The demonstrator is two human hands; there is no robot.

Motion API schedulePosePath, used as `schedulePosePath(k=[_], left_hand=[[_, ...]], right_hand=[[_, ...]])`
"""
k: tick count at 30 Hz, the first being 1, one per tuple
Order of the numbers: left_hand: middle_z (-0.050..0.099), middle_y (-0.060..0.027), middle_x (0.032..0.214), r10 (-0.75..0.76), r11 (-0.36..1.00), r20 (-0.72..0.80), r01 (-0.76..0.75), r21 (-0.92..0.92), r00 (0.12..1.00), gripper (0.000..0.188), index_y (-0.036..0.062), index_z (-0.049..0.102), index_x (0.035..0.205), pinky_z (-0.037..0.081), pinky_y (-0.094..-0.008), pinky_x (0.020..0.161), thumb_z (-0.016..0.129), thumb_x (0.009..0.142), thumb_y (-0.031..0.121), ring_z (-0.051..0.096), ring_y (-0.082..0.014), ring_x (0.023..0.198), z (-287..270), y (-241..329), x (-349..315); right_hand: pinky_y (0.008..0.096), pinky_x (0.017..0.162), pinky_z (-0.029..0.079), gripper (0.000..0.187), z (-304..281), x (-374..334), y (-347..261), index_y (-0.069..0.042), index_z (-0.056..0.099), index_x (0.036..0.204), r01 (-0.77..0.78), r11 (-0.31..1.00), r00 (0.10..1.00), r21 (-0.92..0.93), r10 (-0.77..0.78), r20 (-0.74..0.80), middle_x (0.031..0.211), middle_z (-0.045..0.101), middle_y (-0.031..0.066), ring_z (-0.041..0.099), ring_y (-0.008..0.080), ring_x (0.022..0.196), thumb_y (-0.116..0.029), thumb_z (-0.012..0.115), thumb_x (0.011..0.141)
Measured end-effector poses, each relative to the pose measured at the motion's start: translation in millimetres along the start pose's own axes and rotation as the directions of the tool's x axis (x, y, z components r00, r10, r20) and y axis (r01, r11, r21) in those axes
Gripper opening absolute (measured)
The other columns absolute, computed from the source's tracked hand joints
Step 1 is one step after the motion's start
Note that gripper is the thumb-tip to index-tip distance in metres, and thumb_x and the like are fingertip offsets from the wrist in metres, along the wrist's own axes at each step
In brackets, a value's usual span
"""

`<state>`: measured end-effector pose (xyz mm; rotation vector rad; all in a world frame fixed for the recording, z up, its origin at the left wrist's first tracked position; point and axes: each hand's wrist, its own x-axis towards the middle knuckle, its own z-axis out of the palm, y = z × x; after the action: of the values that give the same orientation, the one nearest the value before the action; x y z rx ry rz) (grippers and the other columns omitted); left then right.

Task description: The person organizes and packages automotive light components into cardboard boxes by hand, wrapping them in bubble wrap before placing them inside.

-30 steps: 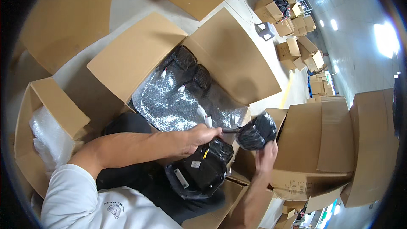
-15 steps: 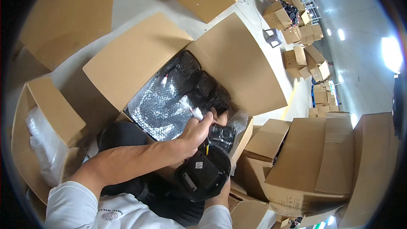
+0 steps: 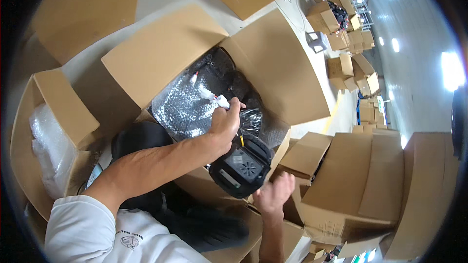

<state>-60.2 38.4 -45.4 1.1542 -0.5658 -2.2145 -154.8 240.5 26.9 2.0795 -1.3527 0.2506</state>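
My left hand (image 3: 226, 124) is closed on a bundle of wires ending in white plastic connectors (image 3: 222, 101), above an open carton (image 3: 273, 63). Below that hand is a black device (image 3: 242, 165) with a slotted round vent, a pale label and a yellow wire by its top. It lies tilted over the carton's near corner; what bears its weight is hidden. My right hand (image 3: 275, 192) is beside the device's lower right edge, slightly blurred, its fingers curled; anything inside them is hidden. In the carton, bubble wrap (image 3: 180, 109) covers dark items, and another white connector (image 3: 194, 78) lies on it.
At the left an open carton (image 3: 63, 112) holds clear bubble wrap (image 3: 48, 141). Large cartons (image 3: 341, 175) stand close on the right. Farther off are more cartons (image 3: 339, 70), a grey stool (image 3: 317, 41) and a yellow floor line (image 3: 332, 112).
My right hand has come out from beneath the device and moved up to its right side. The device has shifted up and turned, showing its vent. My left hand keeps the wires.
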Motion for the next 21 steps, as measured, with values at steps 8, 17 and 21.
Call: schedulePosePath(k=[8, 17, 21], left_hand=[[0.065, -0.0053, 0.079, -0.035, 0.946, 0.25, -0.048, 0.32, 0.968, 0.063, 0.0053, 0.069, 0.075, 0.049, -0.0315, 0.07, 0.055, 0.096, 0.064, 0.061, -0.0164, 0.075, -7, -11, -11], [0.069, -0.0176, 0.076, -0.03, 0.802, 0.561, -0.315, 0.507, 0.827, 0.057, -0.0029, 0.071, 0.092, 0.052, -0.0431, 0.072, 0.061, 0.095, 0.053, 0.069, -0.0288, 0.076, -1, -39, -24], [0.07, -0.0226, 0.09, -0.203, 0.719, 0.35, -0.104, 0.687, 0.915, 0.046, -0.0061, 0.068, 0.097, 0.05, -0.0465, 0.079, 0.058, 0.097, 0.039, 0.067, -0.0345, 0.087, -4, -76, -10]], right_hand=[[0.0334, 0.092, 0.052, 0.039, -4, 24, -9, 0.005, 0.062, 0.115, -0.789, 0.286, 0.502, 0.544, 0.81, 0.302, 0.108, 0.069, 0.0123, 0.064, 0.0168, 0.103, -0.021, 0.076, 0.089], [0.04, 0.074, 0.06, 0.042, 130, -17, 110, 0.002, 0.06, 0.118, -0.425, -0.36, -0.049, 0.83, 0.925, 0.376, 0.103, 0.069, 0.0113, 0.069, 0.0223, 0.088, -0.037, 0.055, 0.104], [0.0352, 0.057, 0.055, 0.034, 179, -34, 98, -0.005, 0.062, 0.113, -0.165, -0.639, -0.094, 0.751, 0.768, 0.633, 0.095, 0.068, 0.0118, 0.066, 0.0206, 0.077, -0.037, 0.058, 0.102]])
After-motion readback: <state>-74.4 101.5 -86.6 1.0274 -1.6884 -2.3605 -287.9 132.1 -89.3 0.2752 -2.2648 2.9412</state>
